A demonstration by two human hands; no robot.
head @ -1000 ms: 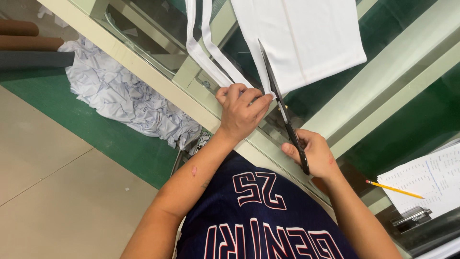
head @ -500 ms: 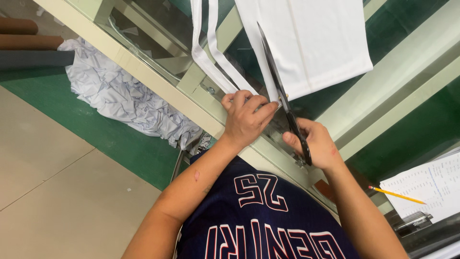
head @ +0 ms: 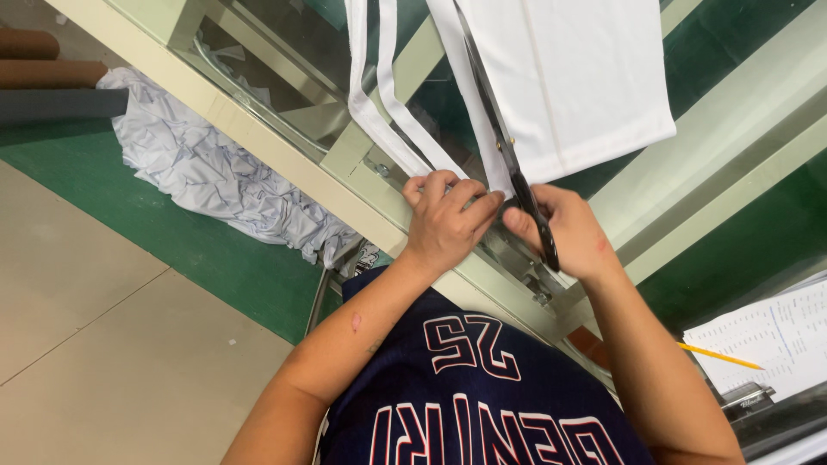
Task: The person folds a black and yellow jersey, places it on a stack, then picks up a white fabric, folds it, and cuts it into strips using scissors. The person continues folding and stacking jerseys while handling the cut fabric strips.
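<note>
The left hand (head: pixel 448 215) lay curled over the near end of the white fabric (head: pixel 577 86), fingers bent and pressing the cloth edge against the glass-topped table (head: pixel 258 138), while the right hand (head: pixel 568 232) was closed around the black handles of a long pair of scissors (head: pixel 504 146). The blades ran away from the body, up along the fabric's left edge, lying nearly together; whether they were fully shut could not be told. Just left of the blades, two narrow white strips (head: pixel 379 95) hung from the far edge down to the left hand. To cut this well, it seemed wise to keep the cloth taut under the left fingers, hold the lower blade flat to the table, and follow the edge in long strokes so the strip kept an even width, with the holding fingertips clear of the blades. Farther right lay a printed sheet (head: pixel 775 336) with a yellow pencil (head: pixel 719 356), and beyond the table's left side a heap of crumpled pale cloth (head: pixel 207 172) sat on the floor.
</note>
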